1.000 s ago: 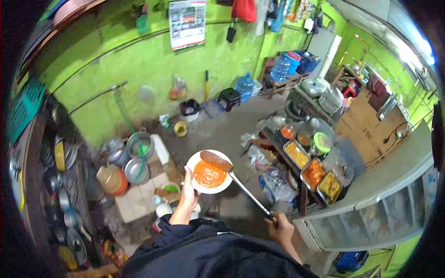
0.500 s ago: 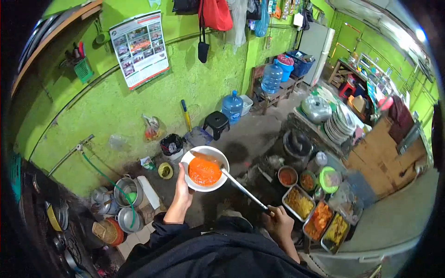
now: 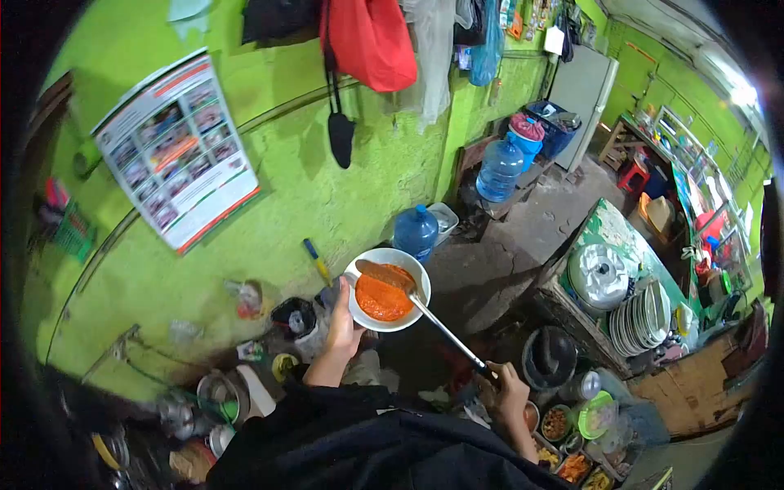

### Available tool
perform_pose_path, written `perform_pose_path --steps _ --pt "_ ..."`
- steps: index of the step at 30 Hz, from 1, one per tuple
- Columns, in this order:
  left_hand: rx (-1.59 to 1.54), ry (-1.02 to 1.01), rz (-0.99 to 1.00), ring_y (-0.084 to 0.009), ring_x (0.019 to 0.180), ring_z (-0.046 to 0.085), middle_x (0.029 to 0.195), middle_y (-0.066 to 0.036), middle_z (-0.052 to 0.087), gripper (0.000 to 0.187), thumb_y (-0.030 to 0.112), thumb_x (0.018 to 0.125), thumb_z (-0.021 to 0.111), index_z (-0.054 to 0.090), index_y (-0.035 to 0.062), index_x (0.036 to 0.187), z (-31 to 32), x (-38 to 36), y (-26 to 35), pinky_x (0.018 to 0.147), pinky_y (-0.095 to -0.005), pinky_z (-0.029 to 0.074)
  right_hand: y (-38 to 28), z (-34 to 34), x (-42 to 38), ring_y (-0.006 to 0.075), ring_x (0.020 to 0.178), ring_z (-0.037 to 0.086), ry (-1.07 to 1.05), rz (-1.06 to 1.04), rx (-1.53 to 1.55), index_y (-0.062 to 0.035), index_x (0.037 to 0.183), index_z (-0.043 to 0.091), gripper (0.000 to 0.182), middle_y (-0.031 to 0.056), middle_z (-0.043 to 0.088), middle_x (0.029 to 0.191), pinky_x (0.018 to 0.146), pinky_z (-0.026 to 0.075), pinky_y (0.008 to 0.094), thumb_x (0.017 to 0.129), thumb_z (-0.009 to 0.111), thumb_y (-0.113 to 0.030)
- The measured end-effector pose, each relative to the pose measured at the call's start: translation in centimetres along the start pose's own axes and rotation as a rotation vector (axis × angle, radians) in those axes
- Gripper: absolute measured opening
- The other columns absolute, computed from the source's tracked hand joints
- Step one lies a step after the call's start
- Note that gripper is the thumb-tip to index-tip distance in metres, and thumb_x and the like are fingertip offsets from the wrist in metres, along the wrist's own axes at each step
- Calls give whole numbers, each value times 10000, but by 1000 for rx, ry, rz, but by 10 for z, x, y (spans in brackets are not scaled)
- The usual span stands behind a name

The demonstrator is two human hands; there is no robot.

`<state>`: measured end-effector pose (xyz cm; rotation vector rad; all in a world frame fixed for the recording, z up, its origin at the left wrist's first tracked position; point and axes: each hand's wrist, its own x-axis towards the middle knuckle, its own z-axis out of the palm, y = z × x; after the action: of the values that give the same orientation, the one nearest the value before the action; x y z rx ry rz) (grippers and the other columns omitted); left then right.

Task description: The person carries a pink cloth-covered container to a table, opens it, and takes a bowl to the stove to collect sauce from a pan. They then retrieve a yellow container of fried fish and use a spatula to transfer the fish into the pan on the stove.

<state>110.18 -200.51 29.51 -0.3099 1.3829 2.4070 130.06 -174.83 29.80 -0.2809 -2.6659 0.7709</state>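
A white bowl [image 3: 394,326] of thick orange-red sauce [image 3: 382,304] is held up in front of me. My left hand [image 3: 341,333] grips it by the left side, thumb along the rim and the other fingers mostly hidden beneath. My right hand [image 3: 508,394] is closed around the black grip of a long metal-handled spatula [image 3: 447,335]. The spatula's flat, sauce-coated blade lies in the bowl, across the top of the sauce.
On the right, a table carries a lidded pot [image 3: 599,278] and a stack of plates [image 3: 639,318]. A dark mortar [image 3: 549,358] stands below it, near several food containers. Blue water jugs [image 3: 416,233] line the green wall; a metal pot [image 3: 222,398] sits lower left.
My view has shifted toward the wall and table, so the food trays now sit lower and partly behind my arm. Both hands keep their holds; the spatula blade sits slightly differently on the sauce.
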Motion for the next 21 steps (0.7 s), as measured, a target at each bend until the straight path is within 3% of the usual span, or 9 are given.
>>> perform_pose_path --steps 3,5,6,9,13,15,17,19,21 --pt "2 -47 -51 -209 1276 449 1381 -76 470 732 651 918 377 354 119 1421 11 90 14 1008 -421 386 3 53 49 220 632 623 22 217 194 -61 1028 632 284 84 608 826 582 484 295 782 738 -151" --pt "8 -203 1 -191 1227 500 1353 -77 496 713 628 929 380 366 99 1407 20 152 24 961 -354 439 3 74 86 223 647 631 50 289 179 -55 1037 628 288 94 620 845 589 487 292 785 735 -144" --pt "31 -176 -37 -184 1169 548 1317 -79 526 691 605 940 383 379 80 1389 33 175 35 921 -306 470 1 82 101 227 661 639 73 344 181 -50 1046 625 293 104 632 864 597 489 290 788 732 -137" --pt "60 -196 -96 -192 1166 550 1315 -75 526 679 591 949 376 380 70 1385 68 248 44 930 -325 468 1 93 140 237 705 666 192 432 207 -44 1040 625 284 128 656 883 626 502 285 797 728 -149" --pt "84 -438 -225 -193 1204 519 1335 -70 508 690 593 948 377 362 72 1400 128 334 40 975 -341 437 5 98 196 237 731 689 358 624 200 -52 1028 632 280 136 674 835 649 518 296 794 738 -164" --pt "100 -420 -238 -201 1230 496 1355 -67 493 700 591 947 384 342 73 1416 163 368 27 1007 -358 410 26 105 215 207 696 678 448 624 158 -60 1023 636 269 119 678 827 632 513 289 802 737 -176" --pt "100 -391 -250 -219 1250 478 1395 -75 459 673 569 950 402 369 78 1409 207 396 13 1035 -375 386 47 101 247 174 689 671 439 759 163 -71 1015 639 256 99 679 811 628 509 276 812 736 -193" --pt "61 -463 -314 -224 1255 471 1397 -76 456 671 573 948 402 379 81 1405 241 435 -8 1040 -386 381 84 96 281 127 624 646 465 789 214 -84 1001 642 252 62 660 721 586 497 254 811 744 -216" --pt "45 -547 -279 -233 1253 472 1384 -80 468 689 593 940 396 381 81 1402 278 475 -30 1034 -398 388 131 91 318 118 565 615 569 687 178 -79 994 637 261 52 643 684 543 479 250 813 740 -237"
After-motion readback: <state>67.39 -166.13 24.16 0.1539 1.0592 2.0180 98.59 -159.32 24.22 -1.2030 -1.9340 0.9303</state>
